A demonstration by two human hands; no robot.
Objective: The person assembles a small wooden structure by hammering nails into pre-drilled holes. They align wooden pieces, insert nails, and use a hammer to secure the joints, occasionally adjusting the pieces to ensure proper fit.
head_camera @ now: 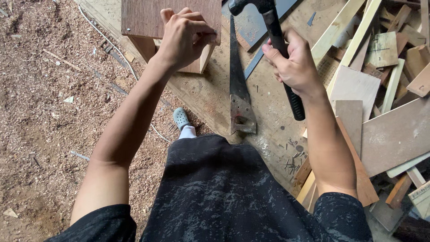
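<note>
While the left hand (186, 38) pinches down at the edge of the brown board (148, 18), apparently steadying something too small to make out, the right hand (293, 60) wraps firmly round the hammer (280, 45), raised just beside it; its handle slants toward the person, head at the far end.

a dark reddish-brown flat wooden board (148, 18) lies on top of a pale wooden box frame (197, 62) at the far middle of the scene, its near right edge pinched by fingers (204, 33). to the right, a black-handled hammer with a dark steel head (280, 42) is held up by its grip, head pointing far, handle slanting near and right.
</note>
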